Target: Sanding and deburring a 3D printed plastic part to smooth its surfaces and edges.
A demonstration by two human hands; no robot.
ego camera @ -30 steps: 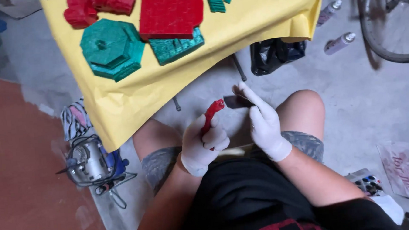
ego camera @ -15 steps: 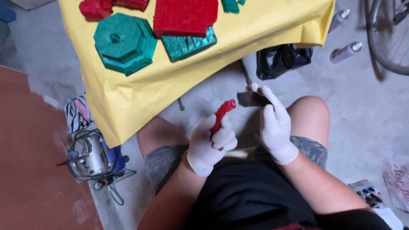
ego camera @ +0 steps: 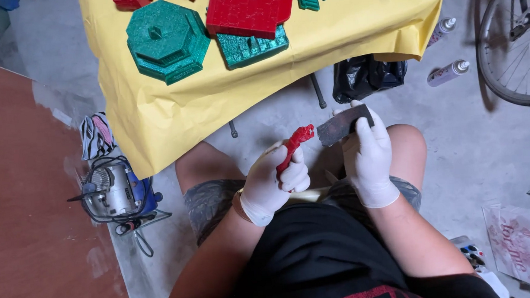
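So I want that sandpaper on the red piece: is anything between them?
Nothing visible. The sandpaper in the right hand sits just right of the red piece held by the left hand, a bare gap between.

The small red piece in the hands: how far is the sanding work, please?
Done, it seems: several red and green pieces already lie on the yellow paper. In hand: the left hand holds a small red piece, and the right hand holds a dark abrasive sheet just beside its tip. How much is left cannot be told.
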